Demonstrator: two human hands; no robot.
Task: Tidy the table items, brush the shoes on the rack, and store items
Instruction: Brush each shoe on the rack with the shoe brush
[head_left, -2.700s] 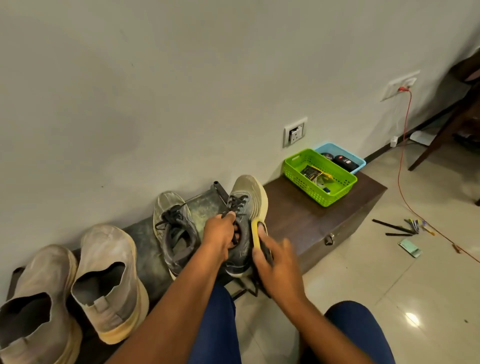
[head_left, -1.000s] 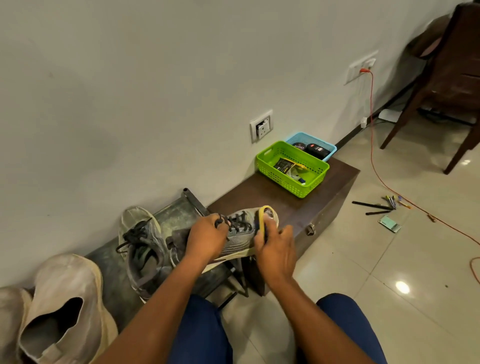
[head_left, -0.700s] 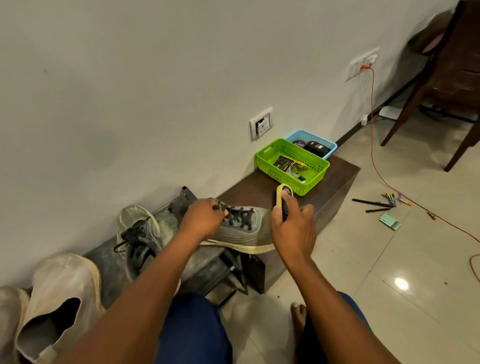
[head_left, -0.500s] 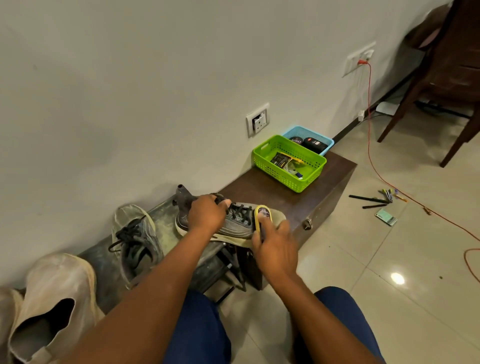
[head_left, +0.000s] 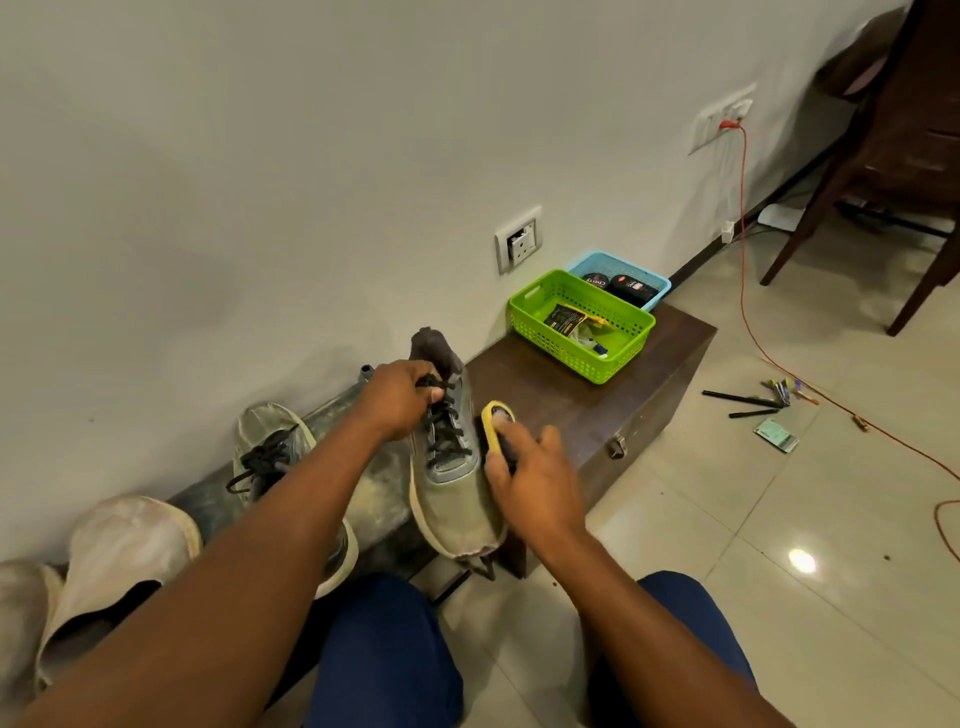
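Stage: brushing is under way — the grey sneaker (head_left: 447, 467) is off the rack (head_left: 374, 499) and in hand, so the shoe part of the task looks unfinished.
Left to brush: its mate (head_left: 270, 457) with black laces and the pale slip-on pair (head_left: 114, 566) on the rack look dusty, by my reading.
Left to store: pens (head_left: 748, 402) and a small card (head_left: 775, 435) lie loose on the floor; the green basket (head_left: 524, 306) and blue basket (head_left: 660, 283) sit on the dark wooden surface (head_left: 670, 338).
Left hand (head_left: 400, 400): fingers curled round the sneaker's collar at the top laces, holding it toe-down towards the person.
Right hand (head_left: 535, 473): fingers wrapped on the yellow brush (head_left: 493, 423), which sits against the sneaker's right side, beside the laces.
Contact: whether the bristles touch the fabric cannot be told.
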